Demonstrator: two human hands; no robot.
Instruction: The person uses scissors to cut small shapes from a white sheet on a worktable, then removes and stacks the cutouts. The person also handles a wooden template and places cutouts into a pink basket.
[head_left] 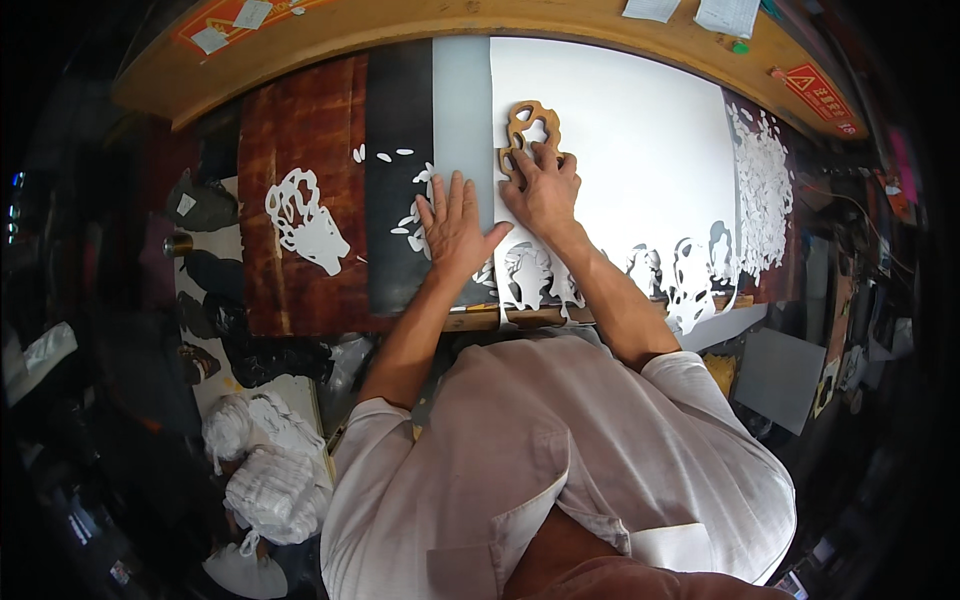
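My right hand (543,190) grips the near end of a tan, curved cutting die (533,119) with several openings. The die lies on a large white sheet (640,130), close to its left edge. My left hand (458,225) rests flat with spread fingers over a dark board and the pale grey strip (462,110) beside the sheet. Small white oval offcuts (418,222) lie around its fingers. Along the sheet's near edge are cut-out holes, with ragged white remnants (690,285) hanging over the table edge.
A yellow machine beam (400,45) spans the far side of the table. On the reddish-brown board (300,130) at left lies a lacy white scrap (305,220). White offcuts (763,200) pile up at the right. Stacked white pieces (275,490) stand at lower left.
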